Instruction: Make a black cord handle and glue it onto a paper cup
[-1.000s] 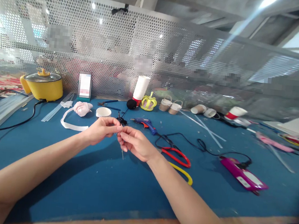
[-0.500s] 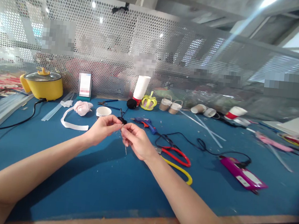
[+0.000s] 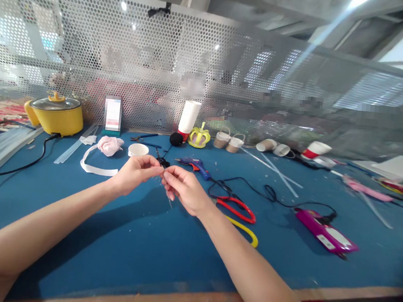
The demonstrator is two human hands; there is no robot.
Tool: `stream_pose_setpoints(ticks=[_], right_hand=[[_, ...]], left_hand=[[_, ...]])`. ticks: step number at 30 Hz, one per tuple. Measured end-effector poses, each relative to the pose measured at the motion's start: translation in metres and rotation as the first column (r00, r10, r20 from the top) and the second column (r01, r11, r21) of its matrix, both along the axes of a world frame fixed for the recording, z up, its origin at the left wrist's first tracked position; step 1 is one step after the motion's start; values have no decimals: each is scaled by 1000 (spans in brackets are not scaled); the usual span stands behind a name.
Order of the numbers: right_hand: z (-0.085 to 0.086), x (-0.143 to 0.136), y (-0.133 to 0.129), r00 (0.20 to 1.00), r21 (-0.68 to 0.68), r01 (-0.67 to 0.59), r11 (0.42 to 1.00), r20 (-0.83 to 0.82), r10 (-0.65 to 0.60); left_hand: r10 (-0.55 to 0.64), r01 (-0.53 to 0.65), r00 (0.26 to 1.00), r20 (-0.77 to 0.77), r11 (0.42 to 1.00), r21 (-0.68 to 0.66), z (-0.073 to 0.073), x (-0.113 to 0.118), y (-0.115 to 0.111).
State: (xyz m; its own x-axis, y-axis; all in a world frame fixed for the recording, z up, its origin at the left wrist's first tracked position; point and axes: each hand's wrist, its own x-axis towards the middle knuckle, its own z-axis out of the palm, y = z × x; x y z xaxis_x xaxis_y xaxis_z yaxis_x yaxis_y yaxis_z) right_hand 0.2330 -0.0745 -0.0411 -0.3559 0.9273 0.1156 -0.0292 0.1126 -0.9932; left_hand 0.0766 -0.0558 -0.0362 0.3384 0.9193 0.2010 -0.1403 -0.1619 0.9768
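My left hand (image 3: 135,173) and my right hand (image 3: 185,187) meet fingertip to fingertip above the blue table. Both are closed in a pinch on a thin wire-like strand (image 3: 169,201), whose pale end slants down below my right fingers. Its middle is covered by the fingertips. Just beyond them shows a small tangle of black thread (image 3: 163,161); whether it joins the strand I cannot tell. A ball of black yarn (image 3: 176,139) lies farther back. A white paper cup (image 3: 138,150) stands behind my left hand, and a blue glue gun (image 3: 195,165) lies beyond my right.
Scissors with red and yellow handles (image 3: 240,211) lie beside my right forearm. A purple power strip (image 3: 324,233) is at right. Farther back stand a yellow pot (image 3: 57,116), stacked paper cups (image 3: 189,116) and a yellow crown-shaped piece (image 3: 199,136). A pink fabric rose (image 3: 110,146) lies left.
The strand's lower end has tilted slightly to the right, and the black tangle beyond my fingertips has shifted a little. Both hands keep their pinch. The whole view has shifted slightly.
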Motion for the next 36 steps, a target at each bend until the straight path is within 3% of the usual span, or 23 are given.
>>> stream_pose_setpoints(ticks=[3,5,12,17,20,27,36], right_hand=[[5,2,-1,975,-154,-180,971,-159,156],[5,2,-1,963,-176,-218,960,-199,182],[-4,-3,0,997,28,9,1000,-77,-6],[-4,-5,-2,984,207,114,972,113,-140],[-1,-4,-5,965,270,116,956,199,-173],[5,0,-4,991,47,-132,990,-15,133],[5,-2,-5,996,52,-76,996,-35,78]], left_hand=[[-102,106,992,76,993,-55,1,-2,1],[-124,133,986,112,988,-75,1,-2,1],[-67,77,990,124,994,-79,1,1,-1],[54,-48,996,69,995,-90,2,4,-4],[95,-91,995,37,992,-88,3,6,-6],[-128,145,980,153,984,-102,8,-1,-5],[-74,87,985,153,993,-79,10,-2,-3]])
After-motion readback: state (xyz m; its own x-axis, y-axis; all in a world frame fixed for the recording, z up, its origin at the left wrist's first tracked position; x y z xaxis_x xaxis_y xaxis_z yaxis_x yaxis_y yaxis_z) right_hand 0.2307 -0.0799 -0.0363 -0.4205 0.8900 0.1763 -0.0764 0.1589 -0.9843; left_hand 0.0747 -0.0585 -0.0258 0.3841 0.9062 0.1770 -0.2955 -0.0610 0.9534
